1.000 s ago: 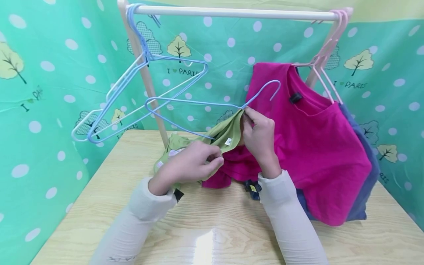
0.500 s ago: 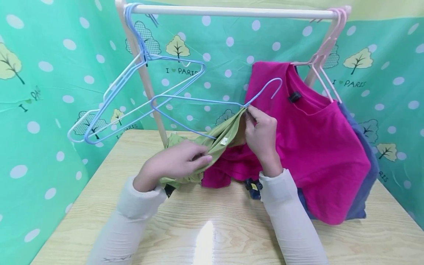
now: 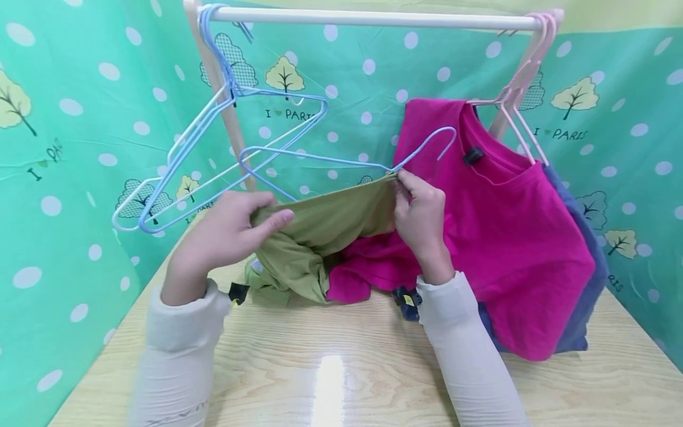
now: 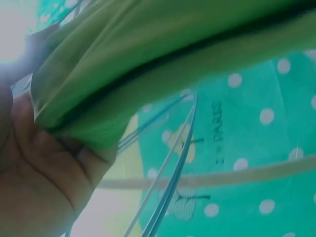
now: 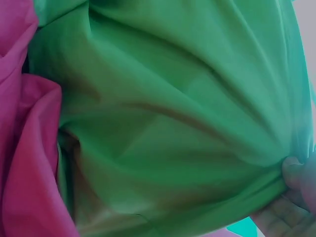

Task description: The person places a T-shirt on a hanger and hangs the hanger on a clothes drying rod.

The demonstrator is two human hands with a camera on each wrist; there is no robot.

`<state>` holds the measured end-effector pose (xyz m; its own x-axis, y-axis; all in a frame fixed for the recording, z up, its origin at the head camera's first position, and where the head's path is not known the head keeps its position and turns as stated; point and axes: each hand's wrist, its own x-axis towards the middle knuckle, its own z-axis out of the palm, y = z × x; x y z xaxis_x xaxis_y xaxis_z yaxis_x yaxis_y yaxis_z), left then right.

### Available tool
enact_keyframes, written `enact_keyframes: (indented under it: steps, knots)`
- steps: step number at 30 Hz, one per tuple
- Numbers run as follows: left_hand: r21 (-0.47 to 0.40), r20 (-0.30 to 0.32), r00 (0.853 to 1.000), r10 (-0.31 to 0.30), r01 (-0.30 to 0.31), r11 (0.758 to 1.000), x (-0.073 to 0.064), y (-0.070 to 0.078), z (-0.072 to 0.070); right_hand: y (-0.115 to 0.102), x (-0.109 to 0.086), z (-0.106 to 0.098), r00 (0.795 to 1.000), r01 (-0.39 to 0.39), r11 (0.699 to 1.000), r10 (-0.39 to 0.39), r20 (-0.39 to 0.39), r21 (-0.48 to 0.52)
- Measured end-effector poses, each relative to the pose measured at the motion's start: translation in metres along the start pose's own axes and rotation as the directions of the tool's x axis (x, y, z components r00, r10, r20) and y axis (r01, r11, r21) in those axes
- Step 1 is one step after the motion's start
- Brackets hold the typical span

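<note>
In the head view an olive-green shirt (image 3: pixel 341 213) is stretched between both hands, its lower part bunched on the table. My right hand (image 3: pixel 421 213) pinches its edge at the neck of a blue wire hanger (image 3: pixel 413 154), whose hook points up to the right. The hanger's left end shows above the cloth; its lower part is hidden behind the shirt. My left hand (image 3: pixel 229 228) holds the shirt's other end, thumb in front, fingers in the cloth. The left wrist view shows that hand (image 4: pixel 44 168) under the fabric (image 4: pixel 148 59); the right wrist view shows fingertips (image 5: pixel 292 170) gathering the cloth.
A white rack bar (image 3: pixel 373 18) spans the back. Blue and white hangers (image 3: pixel 229 83) hang bare at its left. On pink hangers (image 3: pixel 513 95) at the right hang a magenta shirt (image 3: pixel 523 249) and a blue garment (image 3: pixel 592 279). All stand on a wooden table (image 3: pixel 277 362).
My left hand has moved left and up, drawing the green shirt's edge out across the hanger; its white label is now out of sight. The right hand keeps its pinch, almost still.
</note>
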<state>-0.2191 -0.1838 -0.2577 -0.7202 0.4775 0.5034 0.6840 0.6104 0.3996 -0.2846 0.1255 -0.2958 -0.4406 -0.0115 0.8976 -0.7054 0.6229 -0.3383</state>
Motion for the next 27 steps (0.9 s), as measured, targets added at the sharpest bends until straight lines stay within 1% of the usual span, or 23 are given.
enact_keyframes:
  steps: [1,3,5,7,11,13,15,19,21,23,24,26,27]
  knots:
    - [0.002,-0.059,0.998,0.006,-0.006,1.000,-0.001,0.000,-0.002,0.000,0.000,0.000,1.000,0.009,1.000,-0.009,0.004,0.000]
    - [0.010,-0.164,0.986,0.023,-0.022,1.000,-0.002,-0.001,-0.006,0.000,0.000,0.000,1.000,0.024,1.000,-0.024,0.010,0.001]
    - [0.017,-0.237,0.971,0.038,-0.035,0.999,-0.004,-0.001,-0.010,0.000,0.000,0.000,0.999,0.042,0.999,-0.042,0.018,-0.003]
    - [0.026,-0.275,0.960,0.050,-0.045,0.999,-0.005,-0.001,-0.013,-0.001,0.001,-0.001,0.998,0.054,0.999,-0.054,0.021,-0.004]
    - [0.046,-0.316,0.946,0.076,-0.065,0.997,-0.009,-0.003,-0.019,-0.001,0.002,-0.002,0.997,0.076,0.997,-0.076,0.034,-0.010]
    - [0.043,-0.349,0.932,0.092,-0.082,0.996,-0.010,-0.003,-0.022,0.000,0.003,-0.003,0.995,0.090,0.996,-0.089,0.048,-0.014]
    - [0.038,-0.393,0.913,0.105,-0.098,0.994,-0.011,-0.003,-0.025,0.001,0.003,-0.005,0.993,0.101,0.995,-0.100,0.065,-0.013]
    - [0.052,-0.491,0.863,0.122,-0.111,0.992,-0.014,-0.001,-0.030,0.003,0.005,-0.010,0.986,0.127,0.992,-0.127,0.108,0.006]
    - [0.060,-0.528,0.840,0.125,-0.110,0.992,-0.015,-0.001,-0.031,0.003,0.006,-0.013,0.982,0.136,0.990,-0.138,0.128,0.021]
    - [0.057,-0.567,0.814,0.126,-0.114,0.992,-0.015,-0.001,-0.032,0.004,0.007,-0.015,0.979,0.141,0.989,-0.145,0.146,0.034]
    - [0.059,-0.587,0.799,0.130,-0.118,0.991,-0.015,-0.002,-0.032,0.004,0.007,-0.016,0.977,0.143,0.989,-0.147,0.154,0.037]
    - [0.057,-0.628,0.766,0.138,-0.131,0.990,-0.015,-0.001,-0.031,0.005,0.007,-0.017,0.974,0.142,0.989,-0.148,0.171,0.046]
    - [0.058,-0.653,0.744,0.140,-0.135,0.989,-0.015,-0.001,-0.031,0.006,0.007,-0.018,0.972,0.142,0.989,-0.149,0.181,0.052]
